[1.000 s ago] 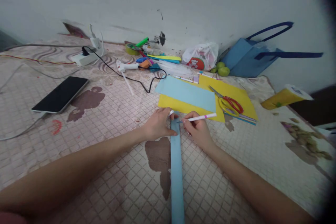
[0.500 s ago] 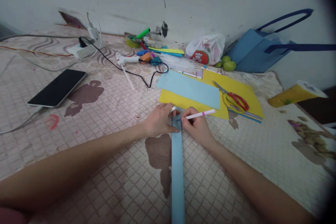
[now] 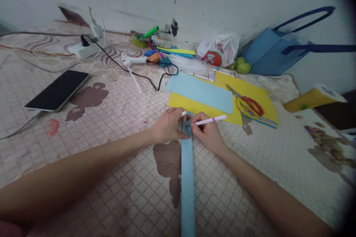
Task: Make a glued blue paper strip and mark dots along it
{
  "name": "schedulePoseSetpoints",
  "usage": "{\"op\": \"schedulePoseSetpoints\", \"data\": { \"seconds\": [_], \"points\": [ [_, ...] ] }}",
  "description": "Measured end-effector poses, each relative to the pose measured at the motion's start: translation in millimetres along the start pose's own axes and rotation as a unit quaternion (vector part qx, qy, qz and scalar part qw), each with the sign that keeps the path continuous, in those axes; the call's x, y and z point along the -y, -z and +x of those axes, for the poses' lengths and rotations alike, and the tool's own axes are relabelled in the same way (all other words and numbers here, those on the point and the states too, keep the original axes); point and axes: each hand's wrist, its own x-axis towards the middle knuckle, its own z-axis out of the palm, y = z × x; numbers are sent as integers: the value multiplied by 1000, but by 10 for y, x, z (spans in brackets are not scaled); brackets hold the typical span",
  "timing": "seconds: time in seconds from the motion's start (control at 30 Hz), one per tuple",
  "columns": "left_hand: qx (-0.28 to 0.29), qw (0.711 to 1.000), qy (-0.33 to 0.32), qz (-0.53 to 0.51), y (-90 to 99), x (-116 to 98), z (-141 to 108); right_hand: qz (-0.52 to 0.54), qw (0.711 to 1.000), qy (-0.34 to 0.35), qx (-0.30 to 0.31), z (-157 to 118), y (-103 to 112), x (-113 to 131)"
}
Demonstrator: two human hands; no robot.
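Observation:
A long light blue paper strip (image 3: 188,185) lies lengthwise toward me on the patterned cloth. My left hand (image 3: 168,125) is curled over the strip's far end, thumb and fingers pressing it down. A short white piece (image 3: 183,113), looking like a pen cap, sticks out between those fingers. In my right hand (image 3: 207,131) is a slim white felt-tip pen (image 3: 213,120) with a pink band, its tip at the strip between both hands. The mark under the tip is too small to make out.
Beyond my hands lie a light blue sheet (image 3: 203,90), yellow sheets (image 3: 250,90) and scissors (image 3: 247,103). A phone (image 3: 58,89), power strip (image 3: 82,49) and glue gun (image 3: 133,60) with a black cord are at left. A blue bag (image 3: 269,53) leans at back right.
The pen tip has shifted very slightly on the strip. Both hands otherwise keep their places, and the view has tilted a little.

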Motion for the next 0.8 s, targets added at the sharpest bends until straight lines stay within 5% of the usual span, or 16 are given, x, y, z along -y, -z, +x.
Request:
{"op": "schedulePoseSetpoints", "data": {
  "seconds": [0.8],
  "points": [
    [8, 1000, 0, 7, 6, -9, -3, -24, 1000, 5, 8, -6, 12, 4]
  ]
}}
